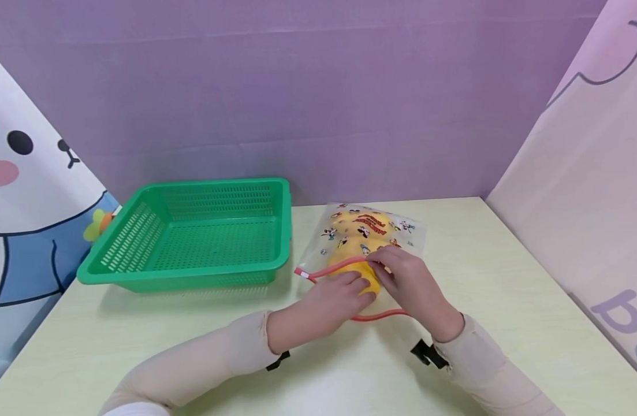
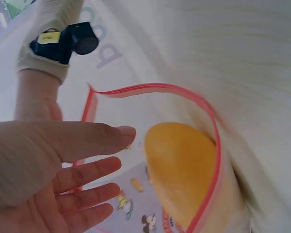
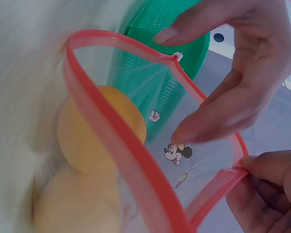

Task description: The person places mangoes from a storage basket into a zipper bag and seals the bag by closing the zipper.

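A clear zip bag [image 1: 318, 245] with cartoon prints and a red zip rim [image 3: 131, 145] lies on the table, its mouth toward me. Inside it are smooth yellow-orange fruits [image 2: 184, 165] that look like mangoes; the printed film partly covers them in the head view. My right hand [image 1: 412, 283] pinches the red rim between thumb and fingers. At the bag's mouth is my left hand [image 1: 328, 300], fingers extended and thumb apart in the left wrist view [image 2: 29, 165], holding nothing. In the head view its fingertips appear over the nearest fruit [image 1: 369, 282]; contact is unclear.
To the left of the bag stands a green slotted plastic basket [image 1: 214, 277] with nothing visible inside. A purple cloth wall [image 1: 318, 104] rises behind the pale table [image 1: 505, 277]. Printed cloth panels [image 1: 588, 173] close off both sides.
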The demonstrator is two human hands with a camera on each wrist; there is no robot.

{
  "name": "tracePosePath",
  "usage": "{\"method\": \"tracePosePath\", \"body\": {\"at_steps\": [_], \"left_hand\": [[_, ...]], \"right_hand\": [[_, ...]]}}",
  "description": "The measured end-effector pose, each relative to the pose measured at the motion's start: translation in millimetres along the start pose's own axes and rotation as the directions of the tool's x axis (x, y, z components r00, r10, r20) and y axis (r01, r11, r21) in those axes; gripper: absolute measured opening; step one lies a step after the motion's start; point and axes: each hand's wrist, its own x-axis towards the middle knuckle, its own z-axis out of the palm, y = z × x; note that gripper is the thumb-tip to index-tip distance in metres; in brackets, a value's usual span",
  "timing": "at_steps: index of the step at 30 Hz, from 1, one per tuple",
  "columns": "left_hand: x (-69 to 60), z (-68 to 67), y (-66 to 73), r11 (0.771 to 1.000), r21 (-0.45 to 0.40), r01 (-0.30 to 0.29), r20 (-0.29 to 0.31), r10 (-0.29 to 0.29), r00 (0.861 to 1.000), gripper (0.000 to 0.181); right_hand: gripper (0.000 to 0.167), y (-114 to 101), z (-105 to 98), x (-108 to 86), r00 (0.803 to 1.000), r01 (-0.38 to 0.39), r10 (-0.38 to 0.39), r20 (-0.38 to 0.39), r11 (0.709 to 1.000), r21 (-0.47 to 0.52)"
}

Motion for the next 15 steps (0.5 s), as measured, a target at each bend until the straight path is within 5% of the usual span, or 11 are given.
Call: {"method": "tracePosePath", "body": {"at_steps": [8, 15], "left_hand": [[-23.8, -13.8, -8.1, 0.997, -0.08, 0.02, -0.09, -0.027, 0.996, 0.038], [-37.3, -17.9, -20.4, 0.992, -0.069, 0.101, -0.217, -0.114, 0.969, 0.036]], "right_hand": [[0.021, 1, -4, 1.6, 0.999, -0.047, 0.047, 0.007, 0.999, -0.014], [0.018, 3, -7, 3.2, 0.998, -0.057, 0.057, -0.008, 0.998, -0.017]]}}
